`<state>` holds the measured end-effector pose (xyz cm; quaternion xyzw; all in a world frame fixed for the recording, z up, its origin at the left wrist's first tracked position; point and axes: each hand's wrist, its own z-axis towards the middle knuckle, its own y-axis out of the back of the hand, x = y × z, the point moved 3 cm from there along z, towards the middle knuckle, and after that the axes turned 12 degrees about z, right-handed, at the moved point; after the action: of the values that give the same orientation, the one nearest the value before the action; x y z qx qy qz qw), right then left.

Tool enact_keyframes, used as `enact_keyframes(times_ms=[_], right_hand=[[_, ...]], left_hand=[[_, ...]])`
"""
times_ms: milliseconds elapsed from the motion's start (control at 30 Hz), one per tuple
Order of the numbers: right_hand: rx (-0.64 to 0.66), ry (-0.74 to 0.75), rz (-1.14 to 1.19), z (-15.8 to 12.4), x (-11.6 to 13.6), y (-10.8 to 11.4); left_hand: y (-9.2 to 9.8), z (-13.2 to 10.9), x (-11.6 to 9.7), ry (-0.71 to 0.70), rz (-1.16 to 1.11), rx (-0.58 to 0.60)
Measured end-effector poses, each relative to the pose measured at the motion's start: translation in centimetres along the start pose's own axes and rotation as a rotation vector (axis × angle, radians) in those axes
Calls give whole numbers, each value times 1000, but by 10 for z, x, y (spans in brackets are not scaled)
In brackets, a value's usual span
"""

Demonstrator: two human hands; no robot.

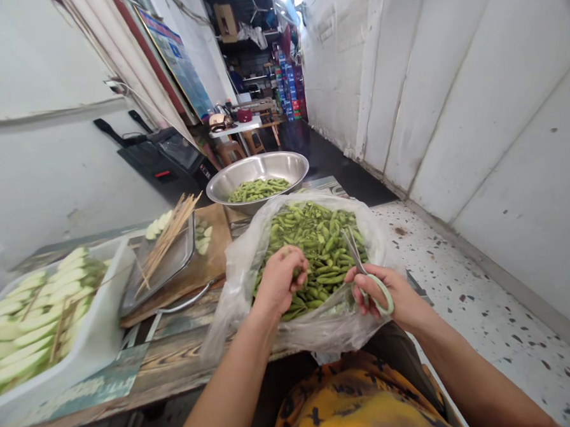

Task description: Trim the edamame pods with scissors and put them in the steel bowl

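Note:
A clear plastic bag (240, 260) lies opened wide on the table edge, full of green edamame pods (328, 262). Over its left side, my left hand (283, 278) is closed, with a green pod partly showing between the fingers. My right hand (387, 294) grips scissors (359, 260) with pale green handles at the bag's right side. The scissor blades point up and away over the pods and look slightly apart. Beyond the bag stands a wide steel bowl (219, 186) with more edamame pods (259, 189) in it.
At left, a white tub (104, 325) holds skewered pale green slices (42, 315). Wooden skewers (169, 242) lie across a metal tray (185, 260) on a wooden board (219, 226). A white wall (489, 101) runs along the right, above a speckled floor (465, 287).

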<state>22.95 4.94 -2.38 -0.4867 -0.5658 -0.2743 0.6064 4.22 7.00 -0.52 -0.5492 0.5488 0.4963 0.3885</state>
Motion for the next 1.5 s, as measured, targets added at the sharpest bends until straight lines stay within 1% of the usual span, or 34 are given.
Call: enact_keyframes(times_ms=[100,133,167,200,267,300,367,433,467,567,633,700,800,900,1000,1067,1167,1267,1367,1500], right_hand=[[-7,0,29,-3,4,3],[-4,-4,33,-4,4,4],[-2,-11,33,-5,4,4],[-1,-17,32,-5,3,5],[5,-23,28,-6,1,6],[11,-22,24,-6,0,7],[26,-23,13,-6,-2,8],[41,-47,-5,-7,-4,9],[50,-67,-19,-7,-5,10],[77,-117,-88,-7,-7,9],[91,-133,-135,-5,-7,7],[99,-142,-163,-3,-7,5],[113,-138,-179,0,-3,0],[119,-92,-216,2,0,-5],[102,-33,-286,4,-1,-7],[86,-34,-310,6,-4,-7],[52,-63,-298,7,-9,-6],[64,-76,-212,6,-9,-5],[113,-120,-88,2,-7,-6],[171,-154,-82,-1,-7,-10]], left_hand=[[-11,7,-7,-254,637,11],[-17,8,-7,-329,810,20],[-22,9,-6,-379,934,27],[-26,11,-5,-404,1007,20],[-31,15,-3,-410,1059,-25],[-32,17,-2,-413,1056,-41],[-32,20,-4,-442,997,-22],[-27,22,-7,-474,880,22],[-22,22,-10,-478,813,26],[-8,17,-15,-421,665,2],[-4,11,-17,-358,600,28],[-4,4,-17,-310,546,63],[-7,-3,-15,-293,496,77],[-10,-5,-12,-297,455,112],[-8,-6,-9,-273,441,136],[-5,-5,-7,-252,464,144],[-3,-5,-6,-239,481,152],[-1,-5,-6,-163,304,145],[1,-5,-7,-98,93,101],[-1,-9,-8,-79,-2,81]])
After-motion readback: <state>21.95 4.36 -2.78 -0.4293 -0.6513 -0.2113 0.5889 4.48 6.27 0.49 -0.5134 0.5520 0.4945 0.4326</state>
